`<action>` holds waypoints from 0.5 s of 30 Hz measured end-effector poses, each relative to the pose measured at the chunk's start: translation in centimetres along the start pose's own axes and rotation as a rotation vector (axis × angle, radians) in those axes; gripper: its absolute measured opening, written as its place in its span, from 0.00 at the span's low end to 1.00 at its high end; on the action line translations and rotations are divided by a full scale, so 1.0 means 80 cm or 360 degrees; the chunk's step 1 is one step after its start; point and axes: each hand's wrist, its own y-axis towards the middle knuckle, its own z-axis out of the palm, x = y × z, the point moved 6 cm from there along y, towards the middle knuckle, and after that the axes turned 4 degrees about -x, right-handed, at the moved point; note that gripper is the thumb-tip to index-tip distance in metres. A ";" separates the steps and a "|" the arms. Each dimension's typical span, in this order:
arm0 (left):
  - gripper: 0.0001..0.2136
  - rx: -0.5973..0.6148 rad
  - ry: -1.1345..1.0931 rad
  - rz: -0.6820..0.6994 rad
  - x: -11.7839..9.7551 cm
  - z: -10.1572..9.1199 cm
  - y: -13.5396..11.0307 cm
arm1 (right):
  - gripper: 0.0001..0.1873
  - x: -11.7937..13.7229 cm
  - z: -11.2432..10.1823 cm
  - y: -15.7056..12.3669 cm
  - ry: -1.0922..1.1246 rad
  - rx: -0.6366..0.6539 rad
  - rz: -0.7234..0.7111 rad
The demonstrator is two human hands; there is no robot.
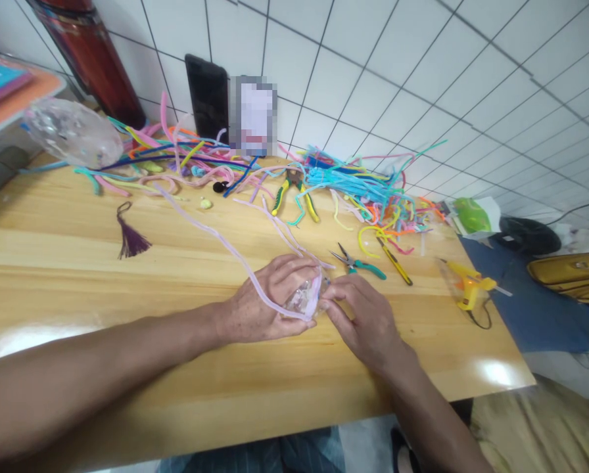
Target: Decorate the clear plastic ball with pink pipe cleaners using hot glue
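Note:
My left hand (269, 295) is wrapped round a clear, crinkled plastic piece (299, 301), possibly part of a bottle. A pale lilac pipe cleaner (230, 248) bends across this piece, and its long free end trails over the back of my left hand toward the upper left. On the right side of the plastic, my right hand (363, 318) pinches the edge between thumb and forefinger. What exactly lies between those fingertips is too small to make out. Just beyond the hands are teal-handled needle-nose pliers (361, 265) and more lilac pipe cleaner (284, 226) on the table.
Coloured pipe cleaners (348, 180) are heaped along the tiled wall, with yellow-green pliers (294, 190) among them. A yellow cutter (396, 261) and a glue gun (472, 286) lie right. Leftward are a purple tassel (131, 236), a plastic bottle (75, 133) and a red flask (94, 59).

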 end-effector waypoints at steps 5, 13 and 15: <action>0.33 0.0001 0.0020 -0.0002 -0.002 -0.002 0.002 | 0.09 0.002 -0.001 0.000 -0.0031 -0.0030 -0.0019; 0.35 0.0010 0.0000 -0.0008 -0.003 -0.002 0.004 | 0.10 0.008 0.001 0.000 -0.0135 -0.0079 -0.0098; 0.35 0.0002 -0.0012 -0.0009 -0.002 -0.002 0.003 | 0.10 0.009 0.003 -0.001 -0.0150 -0.0118 -0.0115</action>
